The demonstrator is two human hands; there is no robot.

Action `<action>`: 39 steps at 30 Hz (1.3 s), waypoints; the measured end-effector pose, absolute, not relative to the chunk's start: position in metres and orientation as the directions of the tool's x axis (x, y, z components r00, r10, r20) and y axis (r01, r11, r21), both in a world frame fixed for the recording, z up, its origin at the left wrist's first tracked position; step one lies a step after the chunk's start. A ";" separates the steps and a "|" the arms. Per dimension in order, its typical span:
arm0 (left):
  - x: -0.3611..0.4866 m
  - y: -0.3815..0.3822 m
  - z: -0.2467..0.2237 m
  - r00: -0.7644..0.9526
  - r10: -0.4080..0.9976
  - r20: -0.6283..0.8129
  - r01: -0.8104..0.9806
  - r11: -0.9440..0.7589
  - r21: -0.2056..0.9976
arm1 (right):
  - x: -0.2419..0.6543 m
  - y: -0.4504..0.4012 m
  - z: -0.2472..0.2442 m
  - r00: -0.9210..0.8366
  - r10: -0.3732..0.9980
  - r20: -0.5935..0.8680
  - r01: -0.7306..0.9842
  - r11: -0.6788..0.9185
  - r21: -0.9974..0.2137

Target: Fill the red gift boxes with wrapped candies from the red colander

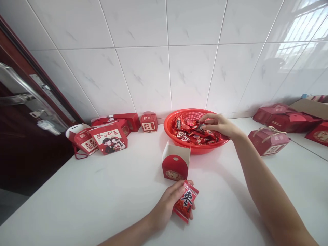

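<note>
My left hand point(167, 204) grips a red packet of dried jujube point(188, 201), printed with a large dark character, low over the table. Just beyond it stands a small red gift box point(175, 164), its top open and its pale inside showing. My right hand point(217, 124) reaches over the rim of a red plastic basket point(197, 149). Its fingers are apart and bent down at the wrapped candies point(186, 127) inside; the fingertips are partly lost among the red wrappers, and nothing shows in their grasp.
Several red gift boxes point(111, 138) cluster at the left, near a dark door with a handle point(19, 99). One small box point(149, 123) stands by the tiled wall. A rope-handled box point(269, 140) and more red boxes point(284, 118) lie at the right.
</note>
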State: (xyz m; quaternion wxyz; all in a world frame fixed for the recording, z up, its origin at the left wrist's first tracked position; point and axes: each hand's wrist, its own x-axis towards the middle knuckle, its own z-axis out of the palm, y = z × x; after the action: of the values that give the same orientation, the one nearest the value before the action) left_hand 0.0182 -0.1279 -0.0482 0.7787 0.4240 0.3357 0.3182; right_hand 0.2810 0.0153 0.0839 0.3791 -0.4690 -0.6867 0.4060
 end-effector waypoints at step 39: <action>0.017 -0.125 -0.049 0.594 0.776 -0.211 -0.201 0.397 0.895 | 0.284 0.036 0.061 -0.186 0.960 0.210 0.425 0.271 -0.863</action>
State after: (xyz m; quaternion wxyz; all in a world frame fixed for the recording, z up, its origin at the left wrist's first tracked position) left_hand 0.0169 -0.1250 -0.0493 0.7719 0.4485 0.3208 0.3164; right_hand 0.2839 0.0359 0.0611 0.3958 -0.5004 -0.6921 0.3376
